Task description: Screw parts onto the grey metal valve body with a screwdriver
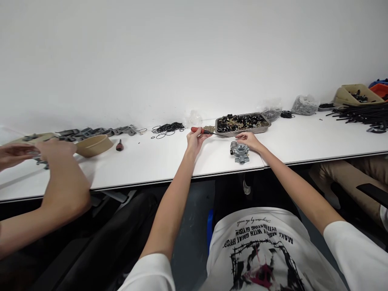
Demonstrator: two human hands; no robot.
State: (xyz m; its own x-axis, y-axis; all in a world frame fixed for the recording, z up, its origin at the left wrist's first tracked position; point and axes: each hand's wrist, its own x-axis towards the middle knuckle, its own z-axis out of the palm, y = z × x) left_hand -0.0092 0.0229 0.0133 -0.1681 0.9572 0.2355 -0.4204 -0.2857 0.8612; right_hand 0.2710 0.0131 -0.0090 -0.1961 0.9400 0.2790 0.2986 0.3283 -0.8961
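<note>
My left hand (195,140) is closed round a screwdriver (198,130) with a red handle, its dark shaft pointing right along the front of a metal tray (263,128). Facing it, my right hand (249,140) has its fingers pinched near the tray's front edge; whatever is in them is too small to make out. Just below the right fingers, a grey metal carburetor (241,152) rests on the white table. The tray holds many small black and brass-coloured parts (239,122). Small brass pieces (208,128) lie in a pile behind my left hand.
Black rubber rings (169,128) lie left of my hands, with another screwdriver (119,145) and a tan bowl (94,146) farther left. A co-worker's hands (57,149) work at far left. Plastic bags (304,105), black tubes (357,114) and bins (357,95) stand right.
</note>
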